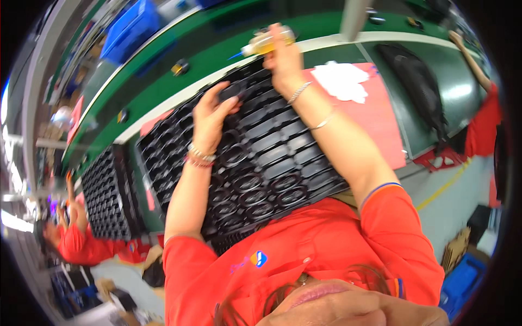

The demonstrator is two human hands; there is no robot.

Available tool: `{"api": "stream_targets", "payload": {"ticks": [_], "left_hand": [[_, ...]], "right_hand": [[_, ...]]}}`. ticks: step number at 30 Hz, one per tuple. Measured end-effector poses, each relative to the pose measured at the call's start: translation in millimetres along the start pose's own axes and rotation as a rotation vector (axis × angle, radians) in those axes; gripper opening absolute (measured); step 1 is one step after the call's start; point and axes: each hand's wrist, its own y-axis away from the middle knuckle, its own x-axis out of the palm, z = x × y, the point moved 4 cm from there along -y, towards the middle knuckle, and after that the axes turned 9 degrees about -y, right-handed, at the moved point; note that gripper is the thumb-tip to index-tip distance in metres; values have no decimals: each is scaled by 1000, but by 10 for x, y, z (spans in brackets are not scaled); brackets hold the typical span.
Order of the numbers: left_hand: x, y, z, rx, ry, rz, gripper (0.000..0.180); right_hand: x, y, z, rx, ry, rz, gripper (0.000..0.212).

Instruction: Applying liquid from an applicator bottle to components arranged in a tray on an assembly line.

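Observation:
My right hand (286, 62) is closed around a clear squeeze bottle (265, 43) with yellow liquid and a thin blue tip. The bottle lies tilted almost level, its tip toward the left, over the far edge of a black moulded tray (266, 136). My left hand (211, 114) is curled at the tray's far side, thumb and fingers around a dark round part (232, 91), which blends with the black tray behind it. The tray has rows of pockets; black ring-shaped parts (255, 196) sit in several of the near ones.
Beyond the tray runs a green conveyor belt (209, 57) carrying small black-and-yellow parts (180, 67). White cloth (341, 81) lies on a pink mat (383, 127), near a black bag (416, 81). A blue bin (130, 32) stands far left. Co-workers in red flank both sides; another black tray (109, 190) is left.

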Motion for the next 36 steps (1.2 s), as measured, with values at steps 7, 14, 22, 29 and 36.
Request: {"api": "stream_targets", "payload": {"ticks": [7,14,22,29,36], "left_hand": [[-40,8,70,7,-41,-36,37],[56,9,18,13,6,-32,38],[23,36,-5,8,23,-21,37],[12,10,11,11,28,-13,38],[37,22,-25,10,-2,-17,39]], "right_hand": [[64,76,58,-27,-16,24,34],[-16,66,90,-43,51,20,41],[19,56,38,-46,77,20,46],[18,56,51,-30,99,21,46],[19,68,80,-22,94,27,46]]}}
